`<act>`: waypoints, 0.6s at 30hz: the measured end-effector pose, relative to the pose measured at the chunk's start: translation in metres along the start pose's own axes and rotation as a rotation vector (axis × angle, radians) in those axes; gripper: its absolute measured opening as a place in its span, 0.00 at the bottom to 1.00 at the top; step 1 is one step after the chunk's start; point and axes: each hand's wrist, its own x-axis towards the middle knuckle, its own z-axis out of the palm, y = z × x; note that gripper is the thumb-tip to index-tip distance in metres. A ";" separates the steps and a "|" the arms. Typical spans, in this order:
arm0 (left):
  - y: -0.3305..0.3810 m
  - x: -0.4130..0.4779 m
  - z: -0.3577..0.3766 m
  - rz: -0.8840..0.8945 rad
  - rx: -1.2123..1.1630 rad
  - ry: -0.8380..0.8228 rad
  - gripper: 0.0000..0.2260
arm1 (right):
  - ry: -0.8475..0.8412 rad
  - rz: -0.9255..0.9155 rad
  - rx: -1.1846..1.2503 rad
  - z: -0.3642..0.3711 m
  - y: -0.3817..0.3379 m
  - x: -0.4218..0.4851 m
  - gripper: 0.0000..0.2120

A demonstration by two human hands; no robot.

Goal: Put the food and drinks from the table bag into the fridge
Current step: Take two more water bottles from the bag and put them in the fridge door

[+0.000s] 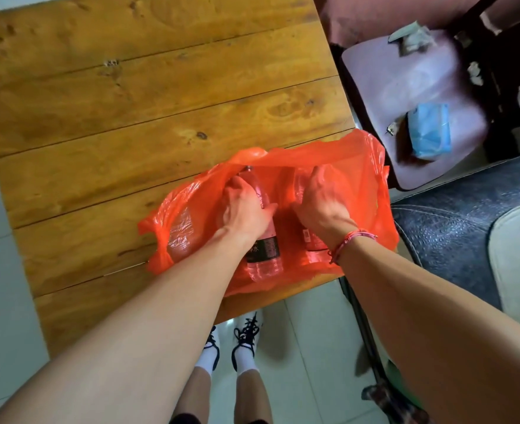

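Observation:
A red-orange plastic bag (365,179) lies open on the near right corner of the wooden table (130,102). Two clear water bottles lie inside it, side by side. My left hand (246,209) is curled round the left bottle (264,258), which has a dark label. My right hand (322,203) reaches into the bag and grips the right bottle (313,240), whose upper part is hidden under the hand and plastic. The fridge is out of view.
A purplish chair (405,87) stands right of the table with a blue packet (430,133) and scraps of paper on its seat. A dark patterned seat (454,228) lies at the right. Pale floor tiles and my shoes (246,338) show below the table edge.

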 end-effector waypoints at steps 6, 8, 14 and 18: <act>0.007 -0.012 -0.001 0.086 0.152 -0.021 0.36 | 0.044 -0.053 -0.011 -0.004 0.002 0.001 0.25; 0.009 -0.023 -0.002 0.133 0.204 -0.038 0.36 | 0.042 -0.067 -0.037 -0.007 0.002 0.000 0.24; 0.003 -0.049 -0.010 0.227 0.201 -0.010 0.37 | 0.076 -0.150 -0.095 -0.014 0.000 -0.005 0.14; -0.003 -0.069 -0.010 0.329 0.231 0.050 0.33 | 0.102 -0.184 -0.035 -0.024 -0.004 -0.018 0.10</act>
